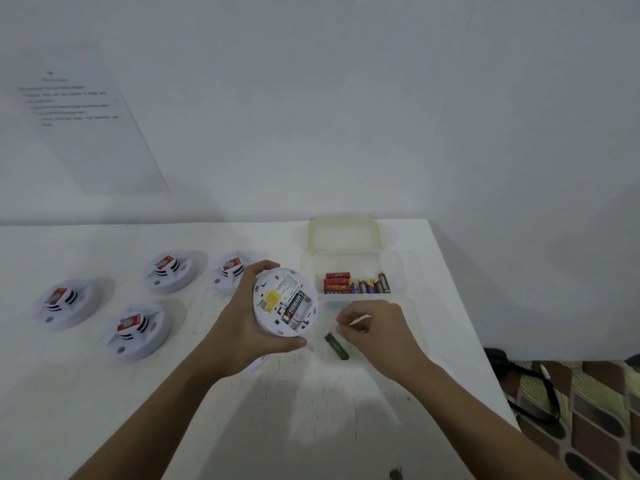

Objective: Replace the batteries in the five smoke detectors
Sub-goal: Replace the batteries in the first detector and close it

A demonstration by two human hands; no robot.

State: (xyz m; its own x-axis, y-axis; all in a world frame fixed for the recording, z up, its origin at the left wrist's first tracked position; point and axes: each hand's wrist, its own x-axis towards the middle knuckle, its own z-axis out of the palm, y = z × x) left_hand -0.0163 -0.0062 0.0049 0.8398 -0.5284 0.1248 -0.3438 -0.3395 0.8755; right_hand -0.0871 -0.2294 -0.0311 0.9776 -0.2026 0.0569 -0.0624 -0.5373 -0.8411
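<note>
The big white table (104, 410) holds everything. On its right side sits a clear plastic box (398, 265) with its green-edged lid (343, 225) open at the back. On the left side, four round white smoke detectors with red stickers (138, 329) rest face up, well apart from the box.

The fifth round white smoke detector (285, 301) is up off the table, between those four and the box, with its back toward us. The left hand (239, 317) grips it, fingers over the top edge and thumb under the bottom edge. The right hand (372, 327) hovers just in front of the box. Its fingers are bent with the tips close together. I cannot tell if they pinch anything.

In the far part of the box lie short red batteries (336, 283) next to black and blue batteries (370, 285). One black battery (294, 304) sits in the held detector beside a yellow part (270, 299). The slot next to it looks empty. A dark green battery (336, 347) lies just below the right hand. I cannot tell if it is in the box or on the table.

I think the job now is filling that empty slot. To do it well:
- Take one battery from the far part of the box, not the green one, which may be an old one.
- Hold the detector flat and steady.
- Check the plus and minus marks, which are too small to read here.
- Push the battery down until it sits level with the black one.
</note>
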